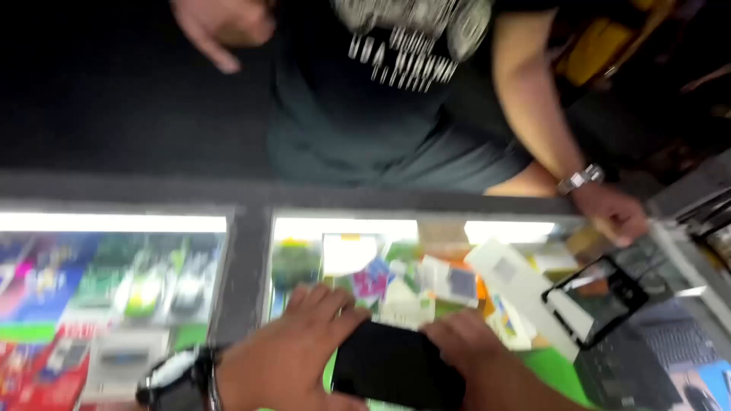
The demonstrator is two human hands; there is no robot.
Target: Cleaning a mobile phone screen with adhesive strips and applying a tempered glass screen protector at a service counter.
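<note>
My left hand (pixel 293 352) and my right hand (pixel 470 346) both grip a flat black rectangular object (pixel 396 365), like a phone or small tablet, over the glass counter top (pixel 251 259). My left wrist wears a black watch (pixel 177 378). The left hand holds the object's left edge, the right hand its right edge. The frame is blurred.
Another person in a dark printed shirt (pixel 358 99) stands across the counter; one of that person's hands (pixel 613 211), with a metal wristband, rests on the counter's far right edge, the other (pixel 221 27) is raised. A black-framed screen part (pixel 598 298) and a white box (pixel 518 293) lie on the glass.
</note>
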